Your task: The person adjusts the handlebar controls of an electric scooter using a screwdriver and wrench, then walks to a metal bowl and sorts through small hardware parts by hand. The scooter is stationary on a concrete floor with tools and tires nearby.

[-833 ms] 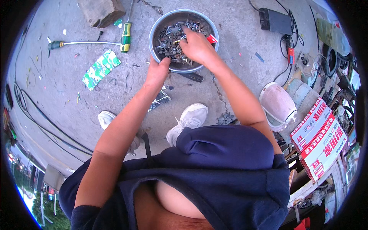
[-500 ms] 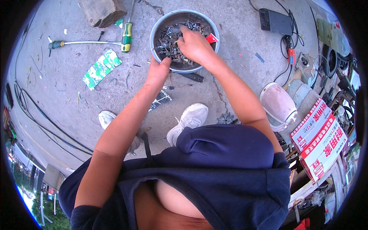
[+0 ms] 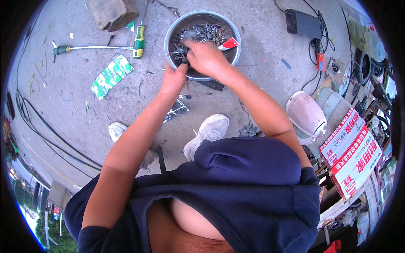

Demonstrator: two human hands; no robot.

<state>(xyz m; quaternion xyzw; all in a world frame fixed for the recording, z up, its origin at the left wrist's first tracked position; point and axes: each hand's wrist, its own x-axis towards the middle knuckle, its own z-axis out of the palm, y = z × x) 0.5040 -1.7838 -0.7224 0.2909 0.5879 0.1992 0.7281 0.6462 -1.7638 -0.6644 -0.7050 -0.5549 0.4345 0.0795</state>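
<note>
A round metal bowl with a pale rim stands on the concrete, holding a heap of mixed screws and bolts. My left hand grips its near-left rim, thumb over the edge and fingers hidden outside. Inside the bowl, my right hand reaches in among the hardware. Its index finger stretches leftward, slightly blurred, and the other fingers are partly hidden under the palm. I see nothing held in it. A small red and white tube lies against the bowl's right inner side, beside my right hand.
Left of the bowl lie a green-yellow screwdriver, a long-shafted tool and a green-white wrapper. A wooden block sits beyond. Rightward are a black power adapter with cables, a pinkish container and a red-white box.
My right hand has swept leftward and slightly nearer through the screws, exposing more hardware at the bowl's right. The red and white tube shows more fully. My left hand stays on the rim.
</note>
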